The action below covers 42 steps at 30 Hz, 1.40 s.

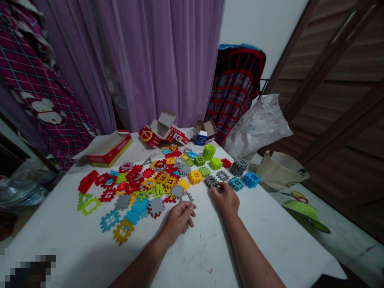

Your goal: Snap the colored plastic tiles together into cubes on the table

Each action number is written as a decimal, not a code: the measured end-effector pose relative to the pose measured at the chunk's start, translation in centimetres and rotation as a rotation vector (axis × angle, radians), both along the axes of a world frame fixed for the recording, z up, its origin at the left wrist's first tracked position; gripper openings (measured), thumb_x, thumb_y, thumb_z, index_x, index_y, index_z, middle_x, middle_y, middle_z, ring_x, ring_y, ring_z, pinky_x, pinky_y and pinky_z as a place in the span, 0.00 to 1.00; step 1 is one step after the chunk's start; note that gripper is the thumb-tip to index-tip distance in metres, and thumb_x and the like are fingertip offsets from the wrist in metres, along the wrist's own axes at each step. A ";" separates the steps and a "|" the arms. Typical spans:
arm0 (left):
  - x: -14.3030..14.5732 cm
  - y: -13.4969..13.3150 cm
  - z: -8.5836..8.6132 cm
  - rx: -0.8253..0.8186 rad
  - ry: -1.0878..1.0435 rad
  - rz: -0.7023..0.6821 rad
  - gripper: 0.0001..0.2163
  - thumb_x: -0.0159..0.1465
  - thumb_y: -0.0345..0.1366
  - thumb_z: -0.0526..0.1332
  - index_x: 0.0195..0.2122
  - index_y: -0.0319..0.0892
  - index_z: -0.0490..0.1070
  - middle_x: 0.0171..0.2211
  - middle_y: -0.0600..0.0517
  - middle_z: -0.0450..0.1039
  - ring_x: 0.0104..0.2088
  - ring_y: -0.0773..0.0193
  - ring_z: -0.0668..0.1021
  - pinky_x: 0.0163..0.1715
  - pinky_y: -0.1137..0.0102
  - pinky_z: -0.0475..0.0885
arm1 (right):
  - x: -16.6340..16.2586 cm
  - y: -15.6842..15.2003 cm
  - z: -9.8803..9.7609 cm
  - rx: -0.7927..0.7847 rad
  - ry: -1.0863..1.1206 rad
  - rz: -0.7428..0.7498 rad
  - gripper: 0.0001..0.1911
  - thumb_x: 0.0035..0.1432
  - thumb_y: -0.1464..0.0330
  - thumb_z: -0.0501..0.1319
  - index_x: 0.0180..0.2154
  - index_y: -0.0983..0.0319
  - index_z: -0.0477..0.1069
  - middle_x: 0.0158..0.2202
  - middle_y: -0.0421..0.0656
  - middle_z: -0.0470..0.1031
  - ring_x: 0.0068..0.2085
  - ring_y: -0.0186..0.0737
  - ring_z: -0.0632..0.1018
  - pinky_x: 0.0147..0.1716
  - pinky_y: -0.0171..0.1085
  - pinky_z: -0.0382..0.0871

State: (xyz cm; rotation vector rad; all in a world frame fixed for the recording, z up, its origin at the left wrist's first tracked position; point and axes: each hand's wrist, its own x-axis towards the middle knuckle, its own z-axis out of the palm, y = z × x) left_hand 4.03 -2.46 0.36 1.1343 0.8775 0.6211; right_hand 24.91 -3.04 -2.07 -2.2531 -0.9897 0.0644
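Note:
Bright plastic interlocking building tiles with notched edges lie spread over the white table. My right hand point(226, 200) has its thumb and fingertips closed at the near edge of a dark grey window tile point(210, 181). To the left, my left hand point(179, 220) hovers low over the table with loosely bent, parted fingers and nothing visible in them. A grey frame tile point(188, 197) lies just beyond it. Sorted piles stand near my right hand: a yellow pile point(196, 177), blue window tiles point(236, 183), a blue pile point(251, 179), a grey pile point(239, 166) and a lime green pile point(209, 152).
A mixed heap of red tiles point(133, 178) and other colours covers the left middle. Along the back are an open red-green box point(112, 150), red cartons point(150, 137) and a small blue box point(201, 138). A cloth bag point(280, 170) stands off the right edge.

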 end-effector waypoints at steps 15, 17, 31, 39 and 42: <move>-0.2 0.3 -0.2 -0.020 -0.033 0.012 0.23 0.51 0.55 0.64 0.37 0.39 0.70 0.30 0.55 0.68 0.18 0.76 0.69 0.11 0.79 0.50 | -0.3 -0.2 0.5 -0.059 -0.048 0.026 0.20 0.53 0.56 0.59 0.43 0.61 0.75 0.37 0.44 0.77 0.39 0.44 0.76 0.34 0.37 0.63; -0.2 0.3 -0.2 -0.017 -0.030 0.011 0.23 0.51 0.55 0.64 0.37 0.39 0.69 0.29 0.55 0.68 0.19 0.75 0.69 0.11 0.79 0.50 | -0.2 -0.2 0.4 -0.056 -0.054 0.030 0.20 0.54 0.57 0.59 0.43 0.61 0.75 0.37 0.44 0.77 0.39 0.43 0.76 0.34 0.37 0.63; -0.3 0.4 -0.4 0.005 -0.019 -0.001 0.22 0.53 0.54 0.64 0.37 0.39 0.70 0.30 0.54 0.69 0.19 0.75 0.70 0.11 0.79 0.52 | -0.2 -0.2 0.1 -0.050 -0.068 0.028 0.22 0.53 0.56 0.60 0.46 0.62 0.73 0.36 0.42 0.76 0.38 0.42 0.75 0.35 0.36 0.63; -0.2 0.3 -0.5 -0.009 -0.024 -0.002 0.23 0.51 0.54 0.64 0.37 0.39 0.69 0.30 0.54 0.68 0.19 0.75 0.70 0.10 0.79 0.52 | 0.0 -0.3 0.0 -0.013 -0.022 0.032 0.24 0.53 0.54 0.59 0.45 0.62 0.73 0.35 0.42 0.76 0.37 0.42 0.75 0.34 0.36 0.63; -0.2 0.4 -0.3 -0.020 -0.039 0.008 0.23 0.51 0.54 0.64 0.36 0.39 0.69 0.29 0.55 0.69 0.18 0.75 0.69 0.10 0.78 0.51 | 0.2 -0.3 -0.1 0.016 0.021 0.031 0.24 0.53 0.53 0.58 0.44 0.63 0.74 0.34 0.43 0.77 0.36 0.42 0.75 0.34 0.37 0.63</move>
